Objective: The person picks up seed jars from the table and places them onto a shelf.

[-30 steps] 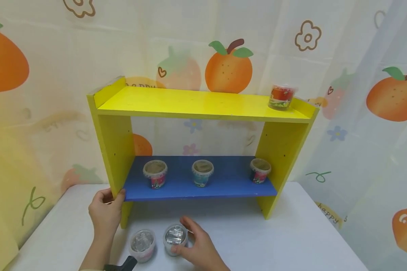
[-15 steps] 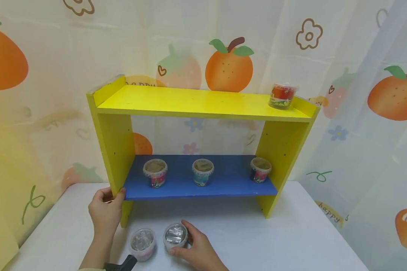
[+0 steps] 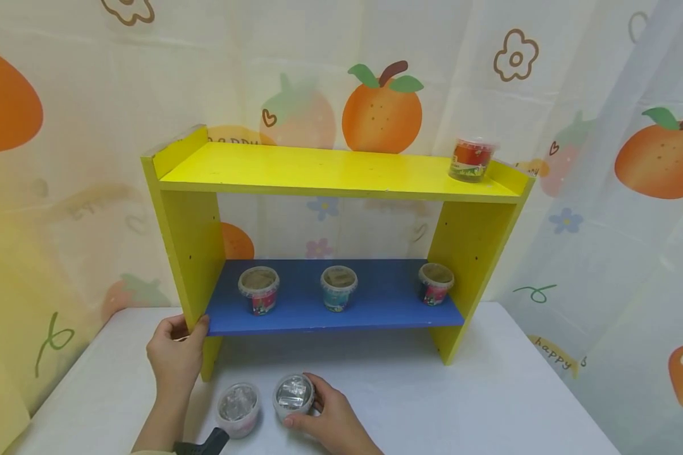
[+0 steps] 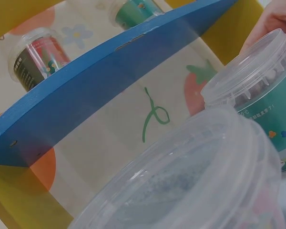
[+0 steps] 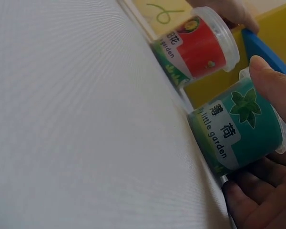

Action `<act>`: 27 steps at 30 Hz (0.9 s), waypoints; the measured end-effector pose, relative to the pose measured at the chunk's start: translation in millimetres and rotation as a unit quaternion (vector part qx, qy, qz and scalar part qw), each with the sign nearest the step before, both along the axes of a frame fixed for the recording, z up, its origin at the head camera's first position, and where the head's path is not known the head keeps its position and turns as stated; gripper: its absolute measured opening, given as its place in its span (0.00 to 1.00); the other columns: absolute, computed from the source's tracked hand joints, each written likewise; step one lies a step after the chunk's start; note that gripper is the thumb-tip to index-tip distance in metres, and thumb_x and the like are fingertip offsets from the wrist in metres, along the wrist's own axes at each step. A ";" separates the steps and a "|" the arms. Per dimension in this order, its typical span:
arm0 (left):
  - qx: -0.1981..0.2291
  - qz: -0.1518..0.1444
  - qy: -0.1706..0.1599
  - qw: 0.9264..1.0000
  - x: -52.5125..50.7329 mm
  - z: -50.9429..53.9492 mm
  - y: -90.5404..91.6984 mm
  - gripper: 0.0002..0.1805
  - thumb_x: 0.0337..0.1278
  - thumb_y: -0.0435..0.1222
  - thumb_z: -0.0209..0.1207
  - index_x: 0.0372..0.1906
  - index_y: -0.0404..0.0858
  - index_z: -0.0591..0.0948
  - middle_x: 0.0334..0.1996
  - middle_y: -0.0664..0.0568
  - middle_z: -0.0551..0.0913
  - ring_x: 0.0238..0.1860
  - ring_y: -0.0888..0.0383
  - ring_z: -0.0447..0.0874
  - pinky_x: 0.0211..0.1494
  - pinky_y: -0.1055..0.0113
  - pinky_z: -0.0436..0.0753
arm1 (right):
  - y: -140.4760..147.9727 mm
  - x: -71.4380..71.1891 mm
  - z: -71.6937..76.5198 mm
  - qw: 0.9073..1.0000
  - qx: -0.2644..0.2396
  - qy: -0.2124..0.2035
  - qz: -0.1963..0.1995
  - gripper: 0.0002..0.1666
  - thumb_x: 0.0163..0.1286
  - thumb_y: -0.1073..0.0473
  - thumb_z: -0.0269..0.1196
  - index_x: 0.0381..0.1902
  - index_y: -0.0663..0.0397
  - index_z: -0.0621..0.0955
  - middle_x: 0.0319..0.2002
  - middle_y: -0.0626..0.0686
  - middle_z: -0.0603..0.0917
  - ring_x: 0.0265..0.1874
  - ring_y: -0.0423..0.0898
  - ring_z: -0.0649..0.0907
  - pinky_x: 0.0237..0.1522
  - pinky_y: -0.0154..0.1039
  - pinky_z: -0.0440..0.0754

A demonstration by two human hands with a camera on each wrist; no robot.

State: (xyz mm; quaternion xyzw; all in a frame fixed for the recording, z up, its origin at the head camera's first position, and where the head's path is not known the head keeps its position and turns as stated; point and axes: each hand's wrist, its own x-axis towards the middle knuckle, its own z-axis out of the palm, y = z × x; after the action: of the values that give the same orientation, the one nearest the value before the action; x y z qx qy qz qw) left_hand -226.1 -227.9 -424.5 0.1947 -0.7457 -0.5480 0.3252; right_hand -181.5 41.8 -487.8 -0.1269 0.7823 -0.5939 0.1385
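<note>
My right hand (image 3: 338, 417) holds a lidded plastic cup (image 3: 293, 397) standing on the white table, thumb in front and fingers at the far side. In the right wrist view this cup shows a green label (image 5: 238, 126) with a mint leaf. Just left of it stands a second lidded cup (image 3: 238, 409), whose label is red in the right wrist view. My left hand (image 3: 176, 354) grips the left side panel of a yellow shelf unit (image 3: 184, 253), its thumb at the corner of the blue board (image 3: 296, 319).
On the blue board sit a pink cup (image 3: 262, 300), a teal cup (image 3: 338, 297) and another pink cup (image 3: 435, 292). A red-labelled cup (image 3: 471, 161) stands at the right end of the yellow top board (image 3: 307, 167). Behind hangs a fruit-patterned curtain (image 3: 296, 57).
My right hand's fingers have closed in around the cup's right side. The left hand keeps its grip on the shelf unit. The head view has shifted slightly.
</note>
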 end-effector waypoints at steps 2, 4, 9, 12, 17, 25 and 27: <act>-0.002 0.002 0.004 1.000 -0.7 -0.6 -0.2 0.21 0.59 0.45 0.66 0.47 0.32 0.80 0.38 0.47 0.81 0.32 0.68 0.74 0.30 0.85 0.76 | -0.2 0.4 0.0 1.000 0.002 0.000 -0.002 0.48 0.53 0.46 0.76 0.69 0.54 0.70 0.64 0.54 0.76 0.64 0.55 0.76 0.62 0.48 0.76; -0.004 0.003 0.008 1.000 -1.1 -1.0 -0.4 0.21 0.59 0.45 0.66 0.47 0.32 0.80 0.38 0.47 0.81 0.32 0.68 0.74 0.30 0.85 0.76 | -0.3 0.6 0.0 1.000 0.005 0.000 -0.004 0.48 0.53 0.46 0.76 0.68 0.53 0.70 0.64 0.53 0.76 0.64 0.54 0.77 0.61 0.47 0.77; -0.004 0.003 0.008 1.000 -0.9 -0.9 -0.8 0.20 0.59 0.45 0.65 0.47 0.32 0.80 0.38 0.47 0.81 0.32 0.67 0.75 0.30 0.85 0.76 | -0.3 0.6 -0.4 1.000 0.006 0.006 -0.004 0.47 0.53 0.46 0.76 0.68 0.53 0.71 0.63 0.51 0.77 0.63 0.54 0.77 0.61 0.47 0.77; -0.002 0.002 0.004 1.000 -0.7 -0.4 -0.8 0.21 0.59 0.45 0.65 0.47 0.32 0.80 0.39 0.47 0.81 0.33 0.67 0.75 0.31 0.85 0.76 | -0.1 0.1 -0.7 1.000 0.004 0.005 -0.003 0.47 0.53 0.45 0.76 0.68 0.53 0.71 0.63 0.51 0.77 0.63 0.54 0.77 0.61 0.46 0.77; 0.000 -0.002 -0.004 1.000 -0.1 1.1 -0.5 0.22 0.60 0.46 0.65 0.49 0.33 0.79 0.40 0.47 0.80 0.34 0.67 0.75 0.32 0.86 0.76 | 0.4 -1.3 -1.3 1.000 0.003 0.001 -0.003 0.48 0.53 0.43 0.76 0.68 0.53 0.71 0.63 0.51 0.77 0.63 0.53 0.77 0.61 0.46 0.77; -0.001 0.000 -0.008 1.000 -0.2 1.0 -0.8 0.22 0.60 0.46 0.65 0.48 0.33 0.79 0.40 0.46 0.80 0.33 0.67 0.75 0.32 0.86 0.76 | 0.7 -1.9 -2.2 1.000 0.007 0.001 -0.005 0.47 0.52 0.43 0.76 0.67 0.52 0.72 0.62 0.50 0.78 0.63 0.53 0.77 0.61 0.46 0.77; -0.001 0.001 -0.006 1.000 -0.2 0.8 -0.8 0.21 0.59 0.46 0.65 0.48 0.32 0.79 0.39 0.46 0.80 0.33 0.67 0.75 0.31 0.86 0.76 | 0.6 -2.0 -2.2 1.000 0.004 0.001 -0.004 0.46 0.52 0.44 0.76 0.66 0.51 0.72 0.62 0.49 0.78 0.63 0.52 0.77 0.61 0.45 0.77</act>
State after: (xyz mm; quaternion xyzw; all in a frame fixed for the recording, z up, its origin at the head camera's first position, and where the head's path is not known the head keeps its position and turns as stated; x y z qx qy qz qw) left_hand -226.3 -228.7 -423.8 0.1987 -0.7482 -0.5455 0.3212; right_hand -183.5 42.3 -490.1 -0.1238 0.7852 -0.5914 0.1355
